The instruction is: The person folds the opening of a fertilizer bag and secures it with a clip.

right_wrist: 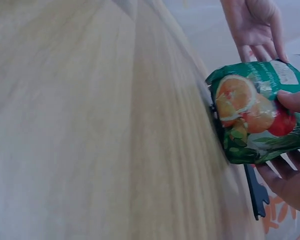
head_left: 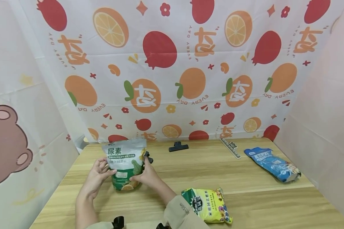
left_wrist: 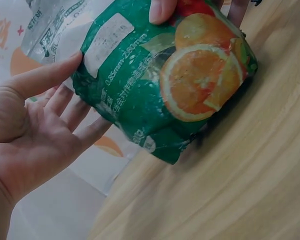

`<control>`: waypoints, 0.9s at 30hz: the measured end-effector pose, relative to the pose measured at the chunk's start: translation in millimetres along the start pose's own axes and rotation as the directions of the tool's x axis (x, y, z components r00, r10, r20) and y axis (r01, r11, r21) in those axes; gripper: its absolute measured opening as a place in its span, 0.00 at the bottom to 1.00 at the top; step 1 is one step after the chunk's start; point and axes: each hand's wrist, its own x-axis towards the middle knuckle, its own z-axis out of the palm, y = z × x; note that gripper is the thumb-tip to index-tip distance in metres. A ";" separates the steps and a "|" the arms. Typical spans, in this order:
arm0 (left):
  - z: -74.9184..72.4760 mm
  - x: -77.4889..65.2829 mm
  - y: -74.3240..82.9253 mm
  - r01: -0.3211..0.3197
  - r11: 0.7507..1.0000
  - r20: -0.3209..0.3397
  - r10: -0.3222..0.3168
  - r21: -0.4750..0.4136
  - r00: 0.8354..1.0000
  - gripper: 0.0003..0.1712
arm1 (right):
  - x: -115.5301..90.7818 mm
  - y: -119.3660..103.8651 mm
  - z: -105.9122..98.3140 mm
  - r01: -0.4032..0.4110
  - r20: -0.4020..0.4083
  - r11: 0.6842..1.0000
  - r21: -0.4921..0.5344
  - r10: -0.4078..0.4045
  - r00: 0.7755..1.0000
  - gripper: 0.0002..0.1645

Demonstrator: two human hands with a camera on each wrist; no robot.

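Between my two hands an upright bag of urea fertilizer (head_left: 126, 165), white above and green below with orange pictures, stands at the table's left. The left hand (head_left: 98, 173) holds its left side; in the left wrist view the thumb (left_wrist: 72, 65) touches the bag's edge and the fingers reach behind it. My right hand (head_left: 147, 175) grips the other side, its thumb (right_wrist: 292, 101) on the front and its fingers behind. Partly hidden past the right fingers is a black clip (head_left: 151, 158).
Under my right forearm's side lies a yellow-green fertilizer bag (head_left: 209, 205). A blue bag (head_left: 273, 163) lies at the right. Along the back are another black clip (head_left: 178, 146) and a white ruler (head_left: 230, 148). Patterned curtains (head_left: 186, 105) enclose the wooden table (head_left: 261, 203).
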 end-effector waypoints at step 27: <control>-7.6 -11.8 18.0 0.019 0.969 0.106 -0.046 0.248 0.993 0.32 | -14.9 -4.2 -3.5 0.124 0.056 0.988 -0.089 -0.119 0.991 0.44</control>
